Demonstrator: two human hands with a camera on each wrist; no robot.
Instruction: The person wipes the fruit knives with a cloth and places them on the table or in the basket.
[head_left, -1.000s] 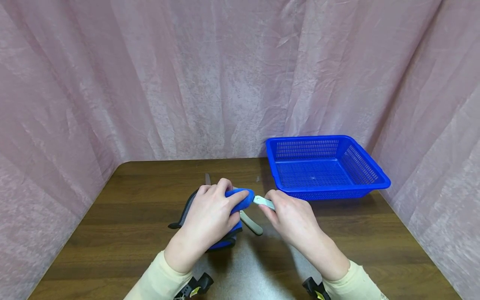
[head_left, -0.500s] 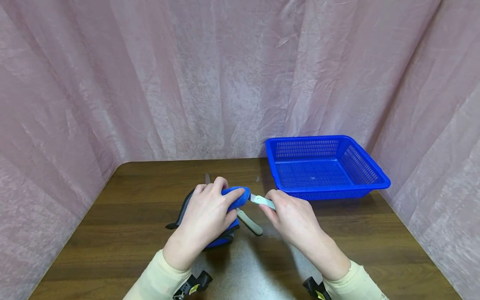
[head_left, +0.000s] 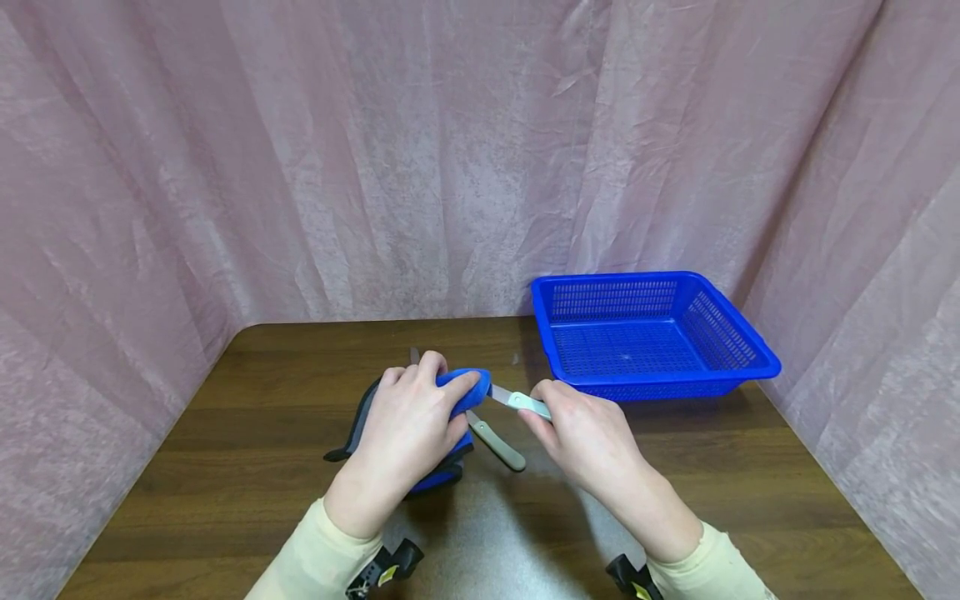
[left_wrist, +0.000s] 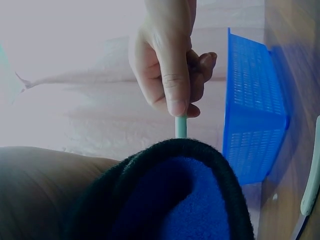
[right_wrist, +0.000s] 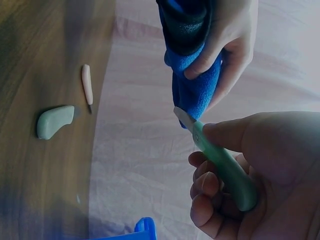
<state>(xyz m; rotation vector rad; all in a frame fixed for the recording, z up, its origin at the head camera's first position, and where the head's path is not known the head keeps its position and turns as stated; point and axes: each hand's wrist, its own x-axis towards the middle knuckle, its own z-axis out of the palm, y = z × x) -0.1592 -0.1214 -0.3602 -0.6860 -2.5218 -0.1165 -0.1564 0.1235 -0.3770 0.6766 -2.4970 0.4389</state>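
One small knife with a mint-green handle (head_left: 517,401) is held above the bench, its metal blade meeting the end of a black-edged blue fleece cloth (head_left: 479,388). The right hand (head_left: 588,429) is clamped round the handle; the left hand (head_left: 411,421) pinches the folded cloth, likely so that its thickness keeps the fingers off the edge. How much blade is covered, I cannot tell. Below lie a second green-handled knife (head_left: 498,443) and, in the right wrist view, a pinkish-handled knife (right_wrist: 87,84). Just beyond the right hand stands a blue plastic mesh basket (head_left: 637,390), limiting movement forward. Brown wooden bench (head_left: 750,483) stretches right of the forearm to its slanting edge; pink curtain (head_left: 420,167) closes off the back.
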